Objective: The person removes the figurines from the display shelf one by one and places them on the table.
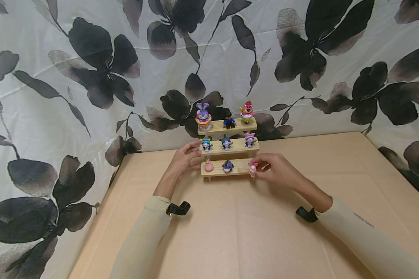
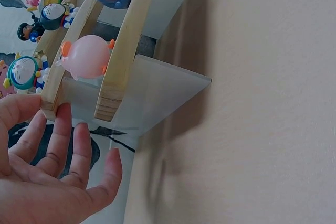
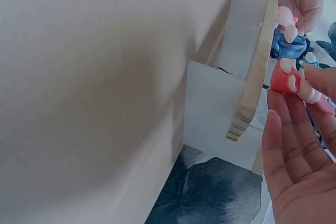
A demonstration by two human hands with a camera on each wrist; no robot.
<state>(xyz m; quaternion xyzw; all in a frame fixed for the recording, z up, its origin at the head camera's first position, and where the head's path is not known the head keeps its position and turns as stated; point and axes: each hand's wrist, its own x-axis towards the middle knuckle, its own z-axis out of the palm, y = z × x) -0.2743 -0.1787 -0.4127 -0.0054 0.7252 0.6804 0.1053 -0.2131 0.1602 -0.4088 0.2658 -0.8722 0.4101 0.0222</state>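
A three-tier wooden display stand (image 1: 237,171) with translucent side supports holds small toy figurines. My left hand (image 1: 184,158) pinches the left end of its middle shelf (image 2: 51,98) between thumb and fingertips, the other fingers spread below. At the right end of the bottom shelf, my right hand (image 1: 279,170) pinches a small pink figurine (image 3: 287,78) with a red base between thumb and fingers. In the right wrist view it is tilted beside the shelf plank (image 3: 255,72). A round pink figurine (image 2: 88,57) and a blue donkey figurine (image 1: 227,166) sit on that bottom shelf.
Three figurines in blue, the middle one (image 1: 225,142) among them, line the middle shelf. On top stand a purple rabbit figurine (image 1: 203,115), a small dark-haired figure (image 1: 229,121) and a pink bear figurine (image 1: 246,112). Behind the tan table (image 1: 209,232) hangs a floral cloth (image 1: 230,77).
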